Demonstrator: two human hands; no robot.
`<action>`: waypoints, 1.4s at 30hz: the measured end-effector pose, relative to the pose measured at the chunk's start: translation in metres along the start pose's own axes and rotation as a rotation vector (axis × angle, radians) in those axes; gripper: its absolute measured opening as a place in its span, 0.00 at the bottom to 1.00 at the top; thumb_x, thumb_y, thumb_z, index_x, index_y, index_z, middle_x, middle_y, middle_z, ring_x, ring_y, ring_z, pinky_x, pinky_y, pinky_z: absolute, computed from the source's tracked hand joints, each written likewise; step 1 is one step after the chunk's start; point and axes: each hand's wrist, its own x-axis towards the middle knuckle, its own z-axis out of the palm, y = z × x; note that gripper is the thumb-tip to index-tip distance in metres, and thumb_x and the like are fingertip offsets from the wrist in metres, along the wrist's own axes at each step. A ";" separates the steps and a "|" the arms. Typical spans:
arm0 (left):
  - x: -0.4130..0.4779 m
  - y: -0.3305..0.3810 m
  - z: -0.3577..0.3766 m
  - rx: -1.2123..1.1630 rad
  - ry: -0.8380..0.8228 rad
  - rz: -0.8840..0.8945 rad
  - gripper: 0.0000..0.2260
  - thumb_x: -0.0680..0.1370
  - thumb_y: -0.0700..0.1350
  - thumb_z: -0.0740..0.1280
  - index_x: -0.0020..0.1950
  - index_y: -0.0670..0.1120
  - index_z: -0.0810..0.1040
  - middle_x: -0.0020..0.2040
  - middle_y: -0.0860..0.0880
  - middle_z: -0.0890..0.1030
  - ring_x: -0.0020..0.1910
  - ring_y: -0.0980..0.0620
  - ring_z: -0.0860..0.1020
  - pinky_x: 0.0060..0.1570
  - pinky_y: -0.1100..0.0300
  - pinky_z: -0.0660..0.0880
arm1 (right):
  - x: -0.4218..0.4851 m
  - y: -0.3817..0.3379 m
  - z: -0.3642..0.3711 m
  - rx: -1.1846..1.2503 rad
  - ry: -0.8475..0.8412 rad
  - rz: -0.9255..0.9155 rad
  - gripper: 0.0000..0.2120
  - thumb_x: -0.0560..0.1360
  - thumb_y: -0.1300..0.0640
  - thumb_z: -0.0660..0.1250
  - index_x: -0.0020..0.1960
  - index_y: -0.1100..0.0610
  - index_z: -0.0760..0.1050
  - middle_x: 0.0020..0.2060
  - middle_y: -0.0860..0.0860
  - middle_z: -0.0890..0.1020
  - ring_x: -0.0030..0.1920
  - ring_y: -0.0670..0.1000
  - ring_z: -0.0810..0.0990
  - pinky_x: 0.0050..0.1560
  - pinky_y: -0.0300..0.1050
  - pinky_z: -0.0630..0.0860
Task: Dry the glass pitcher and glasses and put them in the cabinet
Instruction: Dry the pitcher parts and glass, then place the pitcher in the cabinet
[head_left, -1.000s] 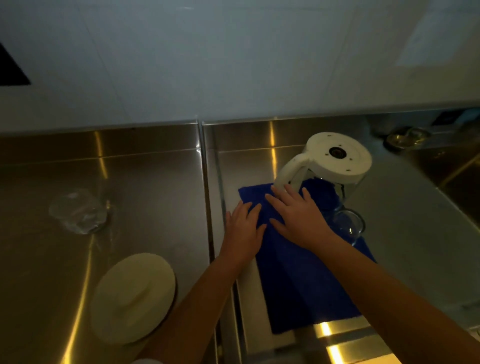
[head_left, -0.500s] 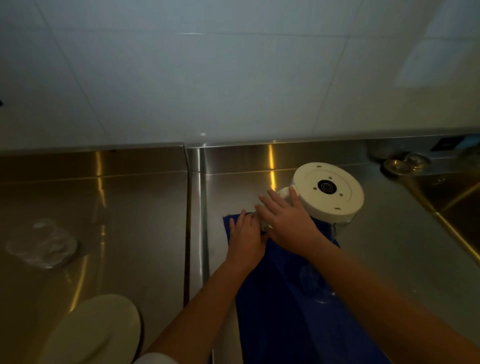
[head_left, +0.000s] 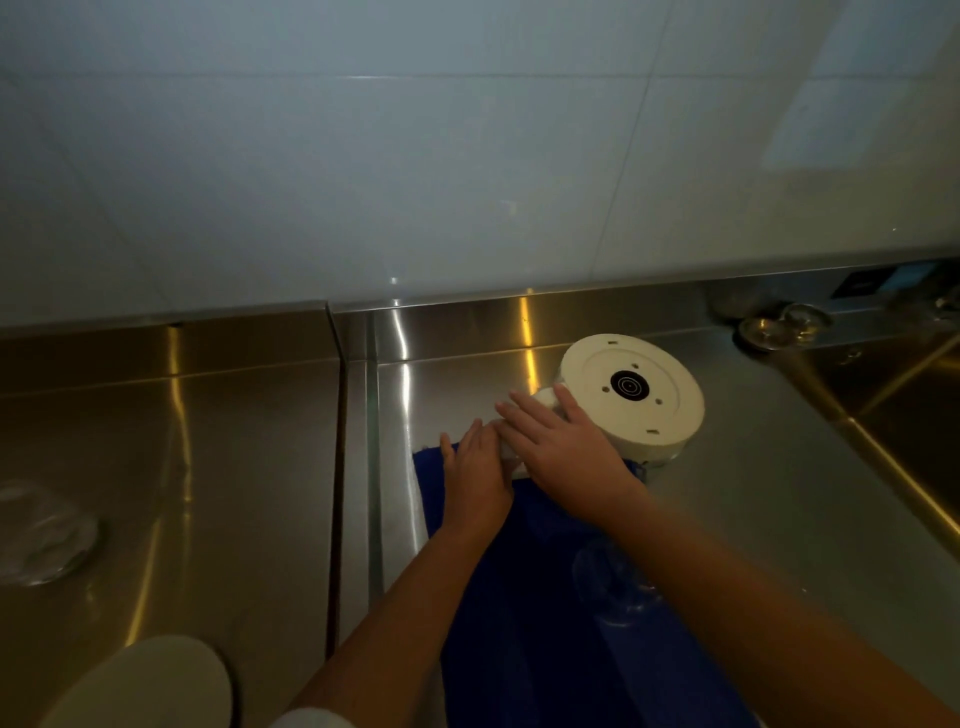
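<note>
Upside down, the white-based glass pitcher (head_left: 631, 395) is stood on the dark blue cloth (head_left: 519, 623); its handle is touched by the flat right hand (head_left: 566, 452), the cloth beside it by the flat left hand (head_left: 475, 478).

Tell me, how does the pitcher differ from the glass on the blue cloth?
The pitcher is upturned, its white base on top; the glass is clear all over and hard to make out. The pitcher is far larger than the glass. The right hand rests on the pitcher's handle, while no hand touches the glass. Both seem to stand on the cloth.
</note>
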 end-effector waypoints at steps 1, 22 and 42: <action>0.000 0.002 0.000 -0.030 0.016 0.006 0.13 0.76 0.37 0.64 0.61 0.41 0.72 0.58 0.45 0.78 0.64 0.48 0.71 0.73 0.48 0.45 | -0.002 0.003 -0.002 0.006 0.004 0.003 0.28 0.57 0.58 0.79 0.57 0.58 0.78 0.60 0.56 0.78 0.63 0.56 0.75 0.60 0.62 0.69; -0.006 0.072 -0.028 -0.162 0.171 0.162 0.17 0.72 0.34 0.68 0.61 0.39 0.74 0.53 0.42 0.78 0.48 0.48 0.77 0.45 0.61 0.74 | -0.024 0.061 -0.042 0.094 0.242 -0.039 0.21 0.63 0.60 0.75 0.55 0.59 0.78 0.48 0.59 0.81 0.47 0.60 0.80 0.48 0.55 0.77; -0.014 0.076 -0.104 0.014 0.355 0.336 0.17 0.69 0.34 0.71 0.56 0.39 0.75 0.50 0.42 0.79 0.46 0.46 0.78 0.41 0.56 0.76 | 0.008 0.036 -0.087 0.128 0.485 -0.011 0.18 0.67 0.65 0.72 0.57 0.61 0.77 0.47 0.60 0.81 0.47 0.60 0.79 0.46 0.53 0.76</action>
